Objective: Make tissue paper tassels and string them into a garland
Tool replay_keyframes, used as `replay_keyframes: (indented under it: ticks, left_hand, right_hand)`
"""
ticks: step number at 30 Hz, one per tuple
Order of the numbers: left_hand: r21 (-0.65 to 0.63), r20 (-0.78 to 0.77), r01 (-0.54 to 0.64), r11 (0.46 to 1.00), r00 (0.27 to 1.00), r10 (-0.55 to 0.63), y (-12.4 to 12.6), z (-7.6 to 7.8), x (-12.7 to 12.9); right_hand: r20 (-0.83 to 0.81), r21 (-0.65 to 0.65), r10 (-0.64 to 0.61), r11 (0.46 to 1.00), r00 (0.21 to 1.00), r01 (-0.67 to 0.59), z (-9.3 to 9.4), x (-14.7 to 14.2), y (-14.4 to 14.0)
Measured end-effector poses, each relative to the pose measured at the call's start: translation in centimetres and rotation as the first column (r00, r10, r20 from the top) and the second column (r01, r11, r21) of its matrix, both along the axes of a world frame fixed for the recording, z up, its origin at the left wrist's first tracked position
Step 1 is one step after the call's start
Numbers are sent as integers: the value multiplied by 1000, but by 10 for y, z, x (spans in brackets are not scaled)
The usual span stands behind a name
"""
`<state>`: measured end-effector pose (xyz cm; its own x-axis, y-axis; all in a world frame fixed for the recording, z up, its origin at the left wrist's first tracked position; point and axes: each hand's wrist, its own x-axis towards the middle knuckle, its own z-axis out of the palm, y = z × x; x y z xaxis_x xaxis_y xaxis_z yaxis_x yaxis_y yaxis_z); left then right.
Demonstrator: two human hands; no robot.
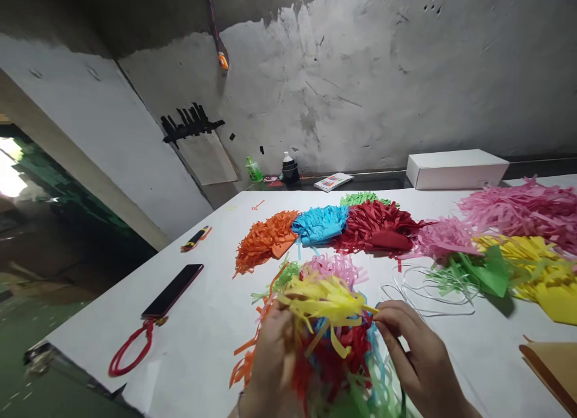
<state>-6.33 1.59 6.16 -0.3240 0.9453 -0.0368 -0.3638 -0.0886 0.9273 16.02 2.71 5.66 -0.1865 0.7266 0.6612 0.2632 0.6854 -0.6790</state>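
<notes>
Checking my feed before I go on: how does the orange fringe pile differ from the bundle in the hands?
The orange fringe pile is one colour; the bundle mixes yellow, pink, red, blue, green and orange strips. The pile lies flat on the white table, untouched; the bundle is gripped by the left hand and pinched by the right hand. The pile sits farther back in a row of piles. Both are paper cut into fringe.

Phone (172, 291) left of fringe bundle (324, 310), paper piles (376, 225) behind, box (456, 168) beyond
</notes>
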Motion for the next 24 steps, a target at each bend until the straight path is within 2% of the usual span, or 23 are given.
replay_keyframes:
  ticks: [2, 3, 4, 5, 6, 7, 8, 9, 10, 11, 12, 13, 14, 16, 18, 21, 24]
  left_hand:
    - [145, -61, -260, 955, 961, 271, 0, 16, -19]
    - [233, -135, -297, 926, 933, 333, -2, 24, -26]
    - [301, -253, -250, 920, 909, 330, -5, 33, -29]
    - [332, -404, -124, 935, 877, 259, -7, 41, -28]
    - [308, -563, 54, 950, 815, 137, -10, 50, -25]
    - [235, -700, 243, 941, 714, -9, -12, 57, -19]
    - [136, -792, 412, 901, 591, -151, -12, 62, -11]
    - [38, -840, 542, 839, 472, -267, -11, 66, -4]
    - [-44, -857, 632, 773, 374, -355, -10, 68, 4]
    - [-108, -853, 688, 718, 306, -422, -8, 68, 10]
    - [-148, -840, 713, 685, 275, -467, -6, 65, 14]
    - [-165, -822, 716, 678, 280, -495, -4, 61, 18]
    - [-162, -802, 702, 693, 315, -507, -4, 56, 19]
    - [-132, -760, 644, 754, 423, -494, -4, 45, 21]
    - [-90, -726, 574, 814, 522, -448, -7, 35, 21]
    - [-50, -690, 508, 860, 605, -397, -12, 24, 24]
    - [-17, -674, 470, 883, 647, -357, -14, 19, 28]
  right_hand:
    - [187, 312, -114, 949, 976, 51, 6, 9, 3]
    - [262, 419, -147, 908, 954, 25, 9, 12, 3]
    - [329, 487, -155, 873, 932, -27, 12, 14, 2]
    - [385, 520, -143, 850, 912, -86, 14, 14, 1]
    - [429, 530, -118, 836, 896, -144, 16, 14, -1]
    - [455, 529, -93, 828, 886, -185, 17, 14, -2]
    - [470, 520, -71, 827, 880, -211, 16, 14, -3]
    - [473, 509, -48, 830, 880, -228, 15, 13, -4]
    - [455, 489, -23, 842, 890, -228, 13, 14, -4]
    - [422, 459, -4, 863, 906, -210, 11, 14, -3]
    - [383, 424, 7, 887, 924, -182, 8, 15, -2]
    - [335, 381, 8, 914, 942, -143, 5, 16, -1]
    - [274, 333, -4, 939, 962, -91, 3, 17, -1]
    - [154, 219, -66, 975, 986, 31, 0, 16, -3]
    - [73, 89, -124, 989, 990, 117, 0, 12, -9]
    - [51, -55, -130, 990, 990, 132, 1, 1, -21]
    - [59, -155, -90, 983, 994, 98, 2, -7, -29]
